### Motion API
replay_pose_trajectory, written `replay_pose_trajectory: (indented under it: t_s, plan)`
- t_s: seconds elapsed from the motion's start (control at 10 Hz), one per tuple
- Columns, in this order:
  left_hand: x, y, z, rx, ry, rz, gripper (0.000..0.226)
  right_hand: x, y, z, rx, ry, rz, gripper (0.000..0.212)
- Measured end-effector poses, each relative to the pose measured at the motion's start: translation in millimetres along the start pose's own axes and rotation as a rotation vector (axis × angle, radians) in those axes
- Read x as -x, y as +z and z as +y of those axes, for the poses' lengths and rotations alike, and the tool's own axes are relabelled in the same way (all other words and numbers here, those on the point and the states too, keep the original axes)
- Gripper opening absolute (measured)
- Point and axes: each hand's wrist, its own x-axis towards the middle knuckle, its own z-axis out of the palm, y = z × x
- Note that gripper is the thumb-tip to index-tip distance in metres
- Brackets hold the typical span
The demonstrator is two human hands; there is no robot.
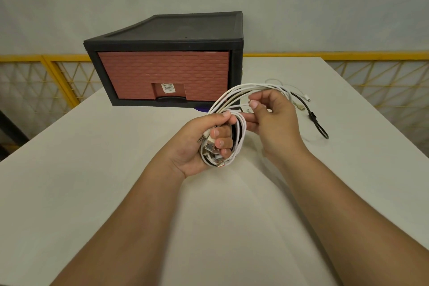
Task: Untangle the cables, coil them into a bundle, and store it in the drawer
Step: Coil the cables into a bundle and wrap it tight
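Head view: left hand (199, 144) grips the part-coiled cables (239, 90) at centre, right hand (274, 121) pinching one white strand (241, 106). Loose tails (318, 123) trailing toward 2 o'clock could snag, springing loops free; the drawer (162, 74), 11 o'clock, is shut.

Industrial workspace: yellow mesh fencing (383, 81) behind white table (92, 169).

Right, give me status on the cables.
Left hand grips white cable coil. Right hand pinches a white strand. Black cable tail loose on table. Brick-patterned red drawer shut.
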Motion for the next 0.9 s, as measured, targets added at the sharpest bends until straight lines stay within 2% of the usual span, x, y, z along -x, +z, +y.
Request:
replay_pose_trajectory:
  t_s: [0.2, 0.3, 0.4, 0.5, 0.7, 0.9]
  plan:
    - [0, -1, 0, -0.002, -0.003, -0.001, 0.016, -2, -3, 1, 0.013, 0.018, -0.02, 0.017]
    - [0, -3, 2, 0.01, 0.034, 0.039, 0.014, -1, -5, 0, 0.052, 0.052, -0.087, 0.011]
    - [-1, -8, 5, 0.035, 0.091, 0.088, 0.011, -1, -10, -3, 0.06, 0.184, -0.278, 0.033]
    - [-2, -11, 6, 0.06, 0.117, 0.095, 0.01, 1, -12, 0, 0.086, 0.249, -0.452, 0.045]
    - [-3, -11, 4, 0.045, 0.104, 0.098, 0.01, 1, -8, 4, 0.206, 0.174, -0.473, 0.029]
    - [-3, -9, 4, -0.002, 0.142, 0.12, 0.012, 5, 0, 7, 0.229, 0.11, -0.384, 0.031]
